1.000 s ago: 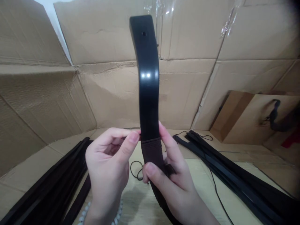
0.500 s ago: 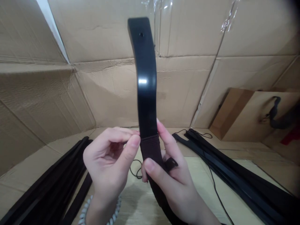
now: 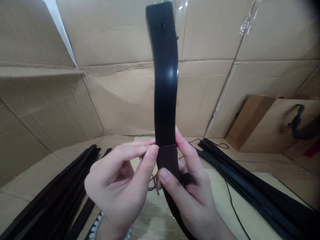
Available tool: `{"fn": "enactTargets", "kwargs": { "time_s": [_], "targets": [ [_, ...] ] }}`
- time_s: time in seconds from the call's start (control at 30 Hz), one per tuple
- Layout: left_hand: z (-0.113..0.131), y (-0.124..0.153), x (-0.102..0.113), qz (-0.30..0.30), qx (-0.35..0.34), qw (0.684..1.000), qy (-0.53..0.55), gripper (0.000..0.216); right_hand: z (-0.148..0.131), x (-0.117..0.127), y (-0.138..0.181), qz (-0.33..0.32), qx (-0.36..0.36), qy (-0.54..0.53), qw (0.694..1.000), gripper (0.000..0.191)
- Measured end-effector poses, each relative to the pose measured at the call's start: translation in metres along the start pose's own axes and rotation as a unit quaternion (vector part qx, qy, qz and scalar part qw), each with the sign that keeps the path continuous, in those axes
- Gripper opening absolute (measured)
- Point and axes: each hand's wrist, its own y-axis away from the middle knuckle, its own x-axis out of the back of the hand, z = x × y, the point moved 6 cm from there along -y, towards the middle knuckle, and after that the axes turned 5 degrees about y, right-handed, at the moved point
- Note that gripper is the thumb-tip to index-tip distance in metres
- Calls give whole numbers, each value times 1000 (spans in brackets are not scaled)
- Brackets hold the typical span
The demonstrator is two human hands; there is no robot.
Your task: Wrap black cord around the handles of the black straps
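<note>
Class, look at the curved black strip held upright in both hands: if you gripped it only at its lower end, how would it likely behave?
The black strip stands tall above the left hand and right hand without drooping, so it is probably stiff. Its glossy highlight suggests a smooth, perhaps slippery surface. The brown fabric sleeve probably grips better.

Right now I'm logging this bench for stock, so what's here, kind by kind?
Black curved strip with brown fabric sleeve, gripped by left hand and right hand: 1
Piles of black strips, left pile and right pile: 2
Brown paper bag: 1
Total: 4
</note>
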Motion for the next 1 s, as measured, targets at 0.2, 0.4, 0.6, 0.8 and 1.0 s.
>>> {"fn": "enactTargets", "kwargs": {
  "time_s": [0.2,0.4,0.6,0.8,1.0],
  "targets": [
    [-5,9,-4,26,41,998,31,27,-2,2,3,2,33,23,999,68],
    [-8,2,-3,-31,27,999,35,30,-1,5,2,29,19,54,998,64],
    [-14,-3,3,-14,81,994,78,17,-3,6,2,6,41,114,993,69],
    [-22,-9,-1,-41,174,972,150,12,-2,9,6,4,38,155,987,72],
    [-37,-16,-7,-68,249,940,223,12,-1,5,5,-14,42,166,985,71]
  ]
}}
